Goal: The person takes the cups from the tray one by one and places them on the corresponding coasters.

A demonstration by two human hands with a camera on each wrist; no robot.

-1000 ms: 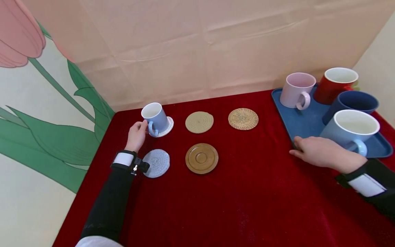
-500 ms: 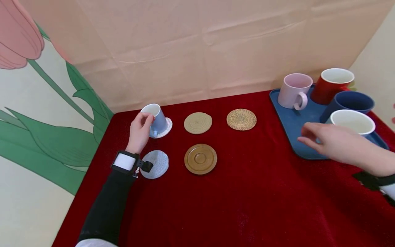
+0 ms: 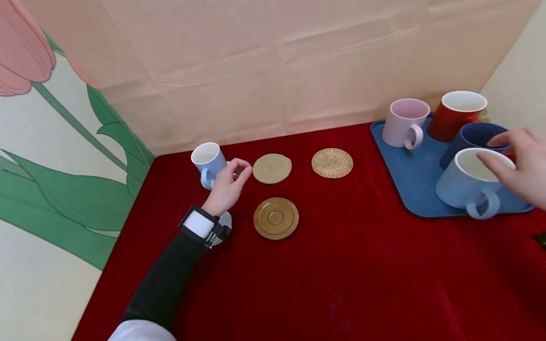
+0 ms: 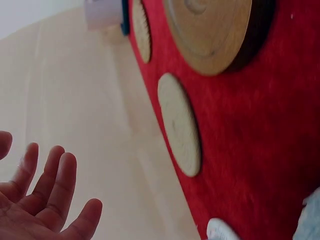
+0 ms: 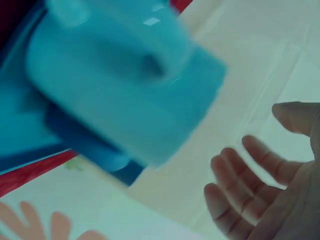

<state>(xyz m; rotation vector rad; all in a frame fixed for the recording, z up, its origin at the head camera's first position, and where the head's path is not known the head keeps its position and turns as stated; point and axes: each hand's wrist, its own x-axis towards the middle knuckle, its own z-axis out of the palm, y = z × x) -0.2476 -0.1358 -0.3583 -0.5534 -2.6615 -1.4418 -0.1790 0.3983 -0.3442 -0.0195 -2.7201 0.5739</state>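
Here's the left hand (image 3: 226, 189), fingers loosely bent and parted, gripping nothing, hanging just beside a small blue mug (image 3: 209, 161) with its wrist above a pale blue crocheted coaster (image 3: 227, 219). The left wrist view backs that up: digits spread, palm bare. Over on the other side, the right hand (image 3: 522, 163) is spread too, thumb well apart from the fingers, nothing in its grasp, poised above the big light-blue mug (image 3: 462, 184); the right wrist view shows a gap between fingertips and cup. That big mug stands upright at the near edge of a blue tray (image 3: 405, 180), handle towards the viewer. The small mug stands upright at the far left of the table, handle also to the front, its base partly hidden by the hand, and a white coaster (image 4: 220, 231) peeks into the left wrist view. Near the left fingertips lies a round beige coaster (image 3: 272, 168); nearer the viewer comes a wooden coaster (image 3: 276, 218), and off to the right a woven coaster (image 3: 332, 163). Back to the tray: a navy mug (image 3: 458, 147) is right behind the big one, with a pink mug (image 3: 398, 128) and a red mug (image 3: 448, 125) at the rear. Under it all, red cloth (image 3: 341, 274); behind, a creased beige backdrop (image 3: 273, 76), and at far left a tulip print (image 3: 51, 189).
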